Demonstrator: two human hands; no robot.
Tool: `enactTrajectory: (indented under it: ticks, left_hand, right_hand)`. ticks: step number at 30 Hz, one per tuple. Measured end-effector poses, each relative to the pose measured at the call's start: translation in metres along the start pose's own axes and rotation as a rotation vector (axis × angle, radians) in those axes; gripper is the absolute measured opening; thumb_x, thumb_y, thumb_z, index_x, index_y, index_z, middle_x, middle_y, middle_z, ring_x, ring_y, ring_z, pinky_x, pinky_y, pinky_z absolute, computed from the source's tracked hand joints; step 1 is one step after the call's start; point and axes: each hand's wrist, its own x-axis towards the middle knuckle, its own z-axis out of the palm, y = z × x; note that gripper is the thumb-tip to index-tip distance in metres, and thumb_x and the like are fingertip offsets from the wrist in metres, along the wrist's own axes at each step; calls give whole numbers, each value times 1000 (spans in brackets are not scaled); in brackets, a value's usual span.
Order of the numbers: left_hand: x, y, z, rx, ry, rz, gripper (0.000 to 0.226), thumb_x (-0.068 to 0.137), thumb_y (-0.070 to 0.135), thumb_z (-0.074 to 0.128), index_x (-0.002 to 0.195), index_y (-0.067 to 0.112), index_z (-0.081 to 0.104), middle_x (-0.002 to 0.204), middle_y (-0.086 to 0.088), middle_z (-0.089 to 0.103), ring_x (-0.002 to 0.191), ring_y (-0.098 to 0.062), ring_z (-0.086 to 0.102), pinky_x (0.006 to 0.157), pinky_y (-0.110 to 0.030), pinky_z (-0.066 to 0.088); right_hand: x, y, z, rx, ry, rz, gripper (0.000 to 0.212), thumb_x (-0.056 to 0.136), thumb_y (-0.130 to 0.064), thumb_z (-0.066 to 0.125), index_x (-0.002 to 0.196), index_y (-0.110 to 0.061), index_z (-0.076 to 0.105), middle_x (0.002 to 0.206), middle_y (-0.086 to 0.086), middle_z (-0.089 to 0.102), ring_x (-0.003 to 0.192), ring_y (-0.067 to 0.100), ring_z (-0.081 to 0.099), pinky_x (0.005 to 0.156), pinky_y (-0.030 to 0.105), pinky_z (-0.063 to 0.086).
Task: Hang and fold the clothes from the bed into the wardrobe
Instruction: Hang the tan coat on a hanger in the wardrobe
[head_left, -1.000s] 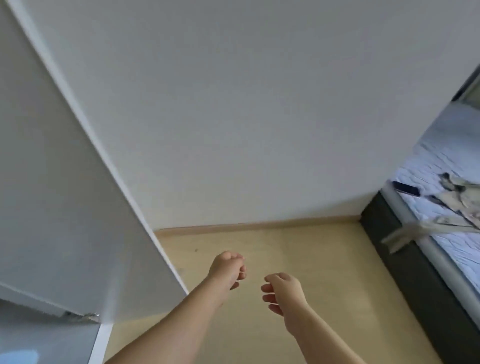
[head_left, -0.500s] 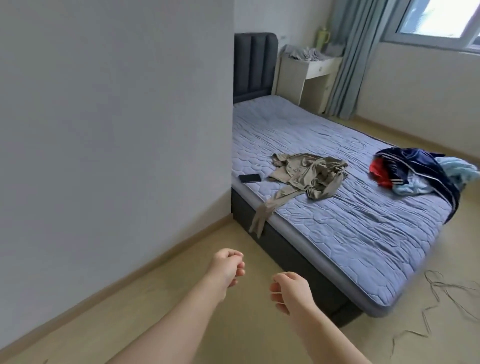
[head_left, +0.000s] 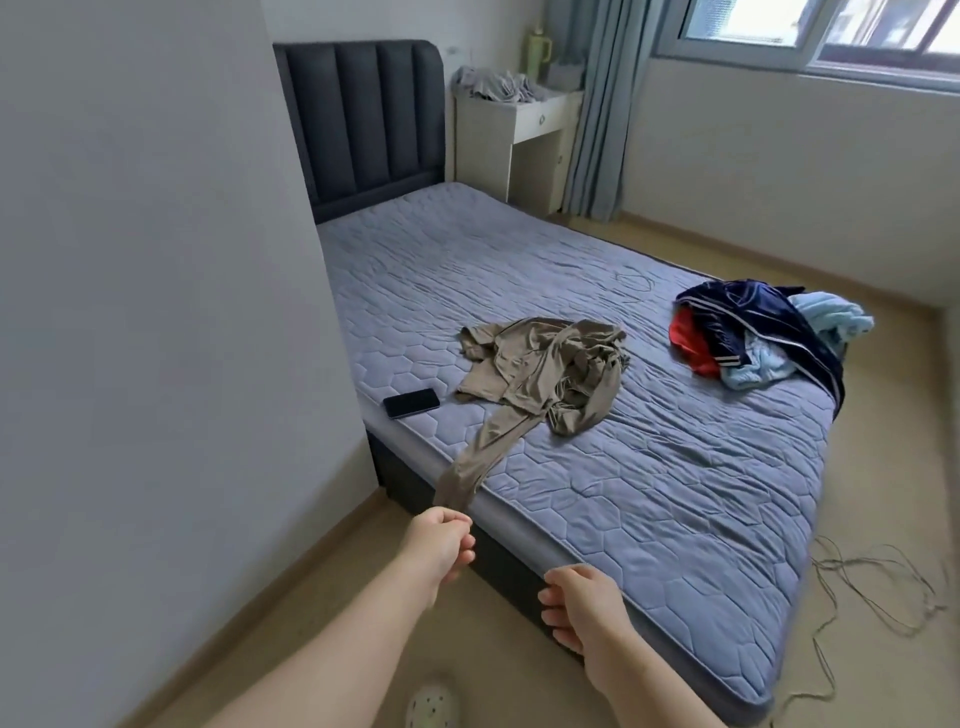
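We stand at the near side of the bed (head_left: 649, 493), both arms held out over the floor. Our left grip (head_left: 441, 545) is clenched, its knuckles right at the end of a sleeve (head_left: 483, 447) that trails over the mattress edge; we cannot tell whether the fingers pinch the cloth or only sit in front of it. Our right grip (head_left: 584, 613) hangs loose with curled fingers in front of the bed's side, holding nothing.

The sleeve belongs to a crumpled olive-brown shirt (head_left: 545, 369) lying in the middle of the mattress, with a black phone (head_left: 412, 402) just beside it, towards the wall. Well apart, at the far edge, lies a heap: a navy jacket with white stripes (head_left: 753, 322) over a red garment (head_left: 688, 338) and a pale blue garment (head_left: 831, 317). A thin cable (head_left: 872, 587) loops over the floor past the foot of the bed.
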Motion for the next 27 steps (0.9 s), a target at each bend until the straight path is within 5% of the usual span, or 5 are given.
enactTrajectory:
  ticks: [17,20,23,25,27]
  left_hand:
    - [327,145,76,305,25,-110,21,93,11,39,76,15,52,67,-1,53,54,-12,45,37,-16,32]
    - [397,145,106,394,28,-104,24,90,11,40,70,18,52,66,0,56,57,-17,51,46,-20,33]
    - [458,140,134,479,9,-87,24,88,10,44,67,19,52,76,-8,58,71,-26,56,66,-33,52]
    - [502,133,158,532,-17,-50,25,88,9,46,67,22,51,84,-12,61,80,-29,59,82,-39,53]
    - [543,125,183,650,-49,-1,23,88,11,47,69,24,49,91,-9,64,89,-30,62,81,-34,50]
  right_hand:
    - [319,-146,12,-112,97,166,18,87,-4,45,70,-9,45,65,8,49,51,19,40,48,21,28]
    - [399,-152,6,-201,104,163,17,86,-8,43,70,-11,45,67,7,49,61,21,44,53,25,30]
    - [460,-155,-2,-346,108,113,16,86,-10,41,71,-12,44,69,5,49,65,21,43,55,26,29]
    - [503,-158,-9,-487,117,83,11,87,-12,41,81,-13,50,81,4,52,72,20,45,53,26,31]
    - [549,-159,-16,-610,123,63,17,89,-13,41,99,-13,54,98,6,55,86,22,49,63,28,37]
